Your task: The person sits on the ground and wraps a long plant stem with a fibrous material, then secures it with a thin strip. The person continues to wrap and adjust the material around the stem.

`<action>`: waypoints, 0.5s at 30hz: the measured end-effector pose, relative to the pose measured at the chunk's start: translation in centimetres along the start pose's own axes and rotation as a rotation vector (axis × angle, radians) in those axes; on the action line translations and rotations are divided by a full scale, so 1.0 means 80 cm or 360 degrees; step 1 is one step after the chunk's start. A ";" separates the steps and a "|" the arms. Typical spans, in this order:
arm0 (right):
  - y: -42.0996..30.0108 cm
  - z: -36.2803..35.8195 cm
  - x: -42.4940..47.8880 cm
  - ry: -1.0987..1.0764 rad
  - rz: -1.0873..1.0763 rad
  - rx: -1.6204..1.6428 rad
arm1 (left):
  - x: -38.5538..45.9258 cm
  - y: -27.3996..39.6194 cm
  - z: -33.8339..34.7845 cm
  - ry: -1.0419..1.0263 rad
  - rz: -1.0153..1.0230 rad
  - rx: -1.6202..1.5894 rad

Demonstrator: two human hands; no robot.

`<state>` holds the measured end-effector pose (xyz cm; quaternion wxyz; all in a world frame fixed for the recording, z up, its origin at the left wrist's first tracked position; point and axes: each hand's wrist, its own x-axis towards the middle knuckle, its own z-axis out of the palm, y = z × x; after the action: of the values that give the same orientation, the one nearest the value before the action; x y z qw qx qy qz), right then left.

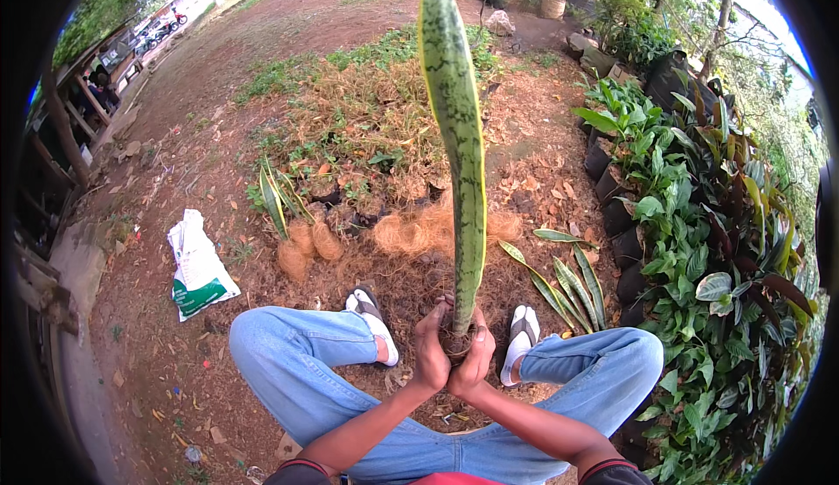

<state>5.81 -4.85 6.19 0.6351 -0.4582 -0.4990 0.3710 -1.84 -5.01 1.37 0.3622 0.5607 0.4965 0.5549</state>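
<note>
A tall snake plant leaf (459, 137) with yellow margins stands upright before me. Its base sits in a dark root ball (455, 344), cupped between both palms. My left hand (431, 354) presses it from the left, and my right hand (476, 357) closes round it from the right. Beyond the hands lies a heap of loose coconut fibre (419, 231). To its left are several fibre-wrapped balls (293, 259), with snake plant leaves (272, 200) rising from them. More cut-looking snake plant leaves (577, 285) lie on the soil near my right foot.
A white and green plastic sack (200, 265) rests on the ground at left. Along the right runs a row of leafy plants (682, 223) in black grow bags (619, 216). Dry plants (367, 105) grow ahead. My sandalled feet (372, 321) flank the hands. A wooden structure (62, 131) borders the far left.
</note>
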 end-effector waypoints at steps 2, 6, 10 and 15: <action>-0.004 0.001 0.000 -0.0025 0.0045 0.0061 | -0.003 0.000 -0.001 0.0018 0.0087 0.0175; 0.011 -0.007 0.016 -0.0105 0.0194 -0.0088 | 0.016 0.043 0.008 0.0118 -0.0629 -0.0325; 0.015 0.001 0.025 0.0115 0.0148 -0.0307 | 0.014 0.023 0.014 0.0376 -0.0740 -0.0096; 0.015 -0.001 0.011 -0.0157 0.0037 -0.0421 | 0.005 -0.011 0.004 0.0175 -0.0250 0.0494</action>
<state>6.06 -3.71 5.32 0.5395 -0.5249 -0.5689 0.3313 -1.70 -4.37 0.59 0.2858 0.5382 0.6374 0.4716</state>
